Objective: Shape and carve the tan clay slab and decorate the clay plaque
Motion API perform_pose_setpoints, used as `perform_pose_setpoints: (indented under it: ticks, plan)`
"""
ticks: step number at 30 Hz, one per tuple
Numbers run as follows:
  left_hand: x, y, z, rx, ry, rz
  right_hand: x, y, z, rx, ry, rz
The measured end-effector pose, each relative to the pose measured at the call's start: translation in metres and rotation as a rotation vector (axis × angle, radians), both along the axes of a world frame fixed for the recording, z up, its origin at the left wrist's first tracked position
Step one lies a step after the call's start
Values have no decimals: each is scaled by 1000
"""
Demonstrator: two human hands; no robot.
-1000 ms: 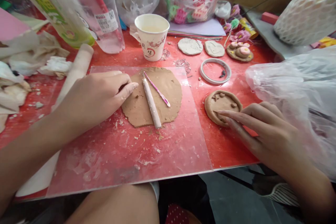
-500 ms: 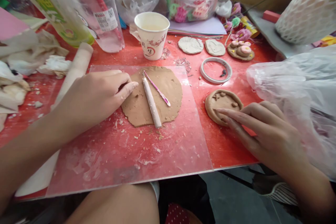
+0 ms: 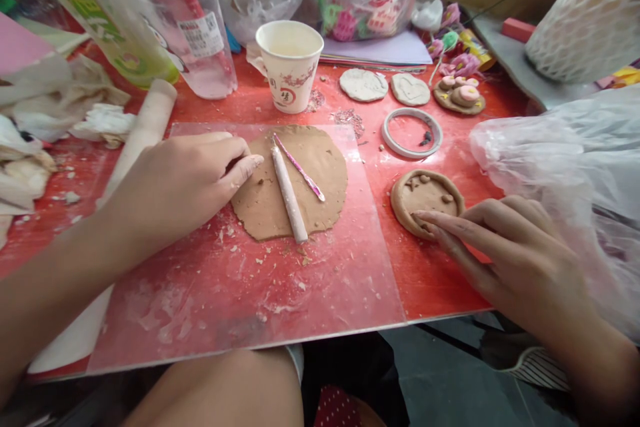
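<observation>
1. Head view: right hand (image 3: 520, 250) is working low over the round clay dish (image 3: 429, 193), thumb and forefinger nearly together, tips meeting its near right part; whether they are pinching a scrap, cannot tell
2. Clay dish is sitting on the red table (image 3: 430, 287), just right of the clear sheet (image 3: 345, 280), mostly beyond the fingertips and left of the palm; hollow is facing up, outline is appearing round
3. Left hand (image 3: 193, 177) is curling loosely by the left edge of the clay slab (image 3: 325, 157); inside of the curl is hiding, so cannot tell if anything is held
4. Pale stick (image 3: 289, 195) is lying on the slab, right of the left thumb, long axis running steeply from far left to near right
5. Pink tool (image 3: 300, 169) is slanting beside it, pale tip pointing near right
</observation>
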State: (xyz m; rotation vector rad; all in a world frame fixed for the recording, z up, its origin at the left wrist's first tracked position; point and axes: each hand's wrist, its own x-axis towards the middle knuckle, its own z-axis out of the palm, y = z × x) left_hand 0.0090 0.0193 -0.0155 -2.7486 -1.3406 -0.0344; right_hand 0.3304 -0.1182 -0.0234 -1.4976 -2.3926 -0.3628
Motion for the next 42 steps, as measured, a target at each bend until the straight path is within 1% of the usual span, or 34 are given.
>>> perform_pose_setpoints:
  ticks: [9, 18, 22, 26, 28, 32, 42]
  plan:
    - [1, 0, 0, -14, -29, 6, 0, 1, 1, 20, -19, 24]
    - [1, -1, 1, -7, -43, -4, -1, 5, -1, 60, -45, -3]
    - [1, 0, 0, -13, -40, -2, -4, 8, 1, 35, 10, -29]
    - [0, 1, -4, 37, -72, -11, -5, 10, 1, -48, 128, -14]
    - [-1, 1, -5, 54, -83, -15, -5, 11, -1, -63, 178, -6]
    - [-1, 1, -5, 65, -80, -19, -5, 13, -4, -57, 218, 2]
    - [0, 0, -5, 87, -65, -23, -6, 12, -5, -19, 218, -18]
